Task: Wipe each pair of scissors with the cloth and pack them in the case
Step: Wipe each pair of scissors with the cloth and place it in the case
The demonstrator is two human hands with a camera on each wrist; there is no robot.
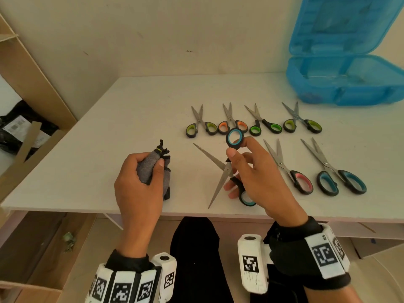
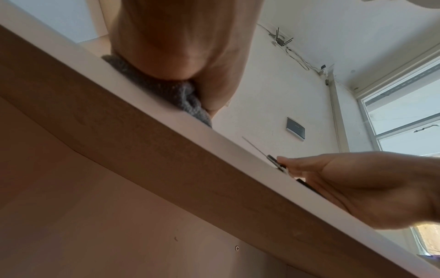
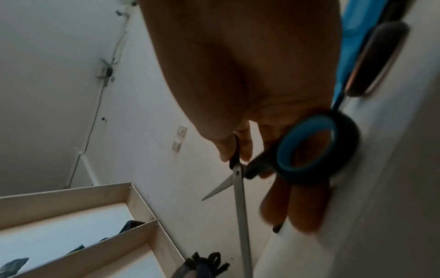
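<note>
My left hand (image 1: 140, 171) grips a bunched grey cloth (image 1: 150, 166) with a black fringe, low over the white table (image 1: 109, 132); the cloth (image 2: 166, 88) also shows under the palm in the left wrist view. My right hand (image 1: 247, 169) holds a pair of blue-handled scissors (image 1: 220, 169) by the handles near the pivot, blades spread wide and pointing left and down. The scissors (image 3: 238, 180) show in the right wrist view, one blue ring (image 3: 309, 144) by the fingers. The blue case (image 1: 345, 82) stands open at the back right.
Several more scissors lie on the table: a back row with green and orange handles (image 1: 234, 125), and a pink pair (image 1: 290, 171) and blue pair (image 1: 336, 173) to the right of my hand. Wooden shelving (image 1: 32, 84) stands at the left.
</note>
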